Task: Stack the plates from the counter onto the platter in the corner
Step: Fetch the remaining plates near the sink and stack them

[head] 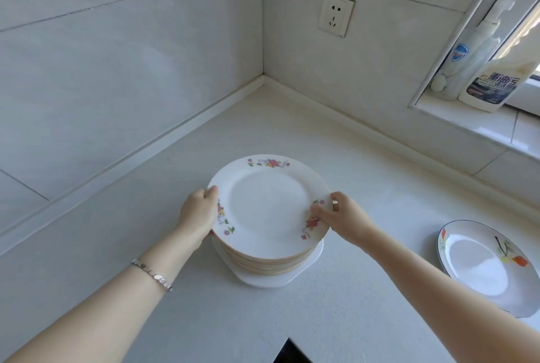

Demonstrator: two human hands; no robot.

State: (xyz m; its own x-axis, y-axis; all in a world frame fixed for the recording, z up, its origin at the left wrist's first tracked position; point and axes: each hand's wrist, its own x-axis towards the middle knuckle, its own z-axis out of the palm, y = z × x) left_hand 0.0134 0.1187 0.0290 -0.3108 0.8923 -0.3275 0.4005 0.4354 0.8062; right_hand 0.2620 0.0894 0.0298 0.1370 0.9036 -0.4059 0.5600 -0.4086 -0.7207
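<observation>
Forearms (117, 304) stretch forward, left hand (198, 210) and right hand (342, 218) pinching the top plate (268, 205) by its rim at the stack (263, 263) on the platter (263, 281) — released off-centre, it could slide off.

Both hands (198, 210) (342, 218) grip the floral plate (267, 205) atop the stack (263, 263).

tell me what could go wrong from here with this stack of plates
1. The stack is tall, and the platter shows only at its near side; if the stack sits off centre, it could tip.
2. The left hand and right hand grip just the rim of the top plate, so a nudge may slide it off the plates below.
3. The blue-rimmed plate on the counter looks differently shaped and may rest unsteadily on top.
</observation>
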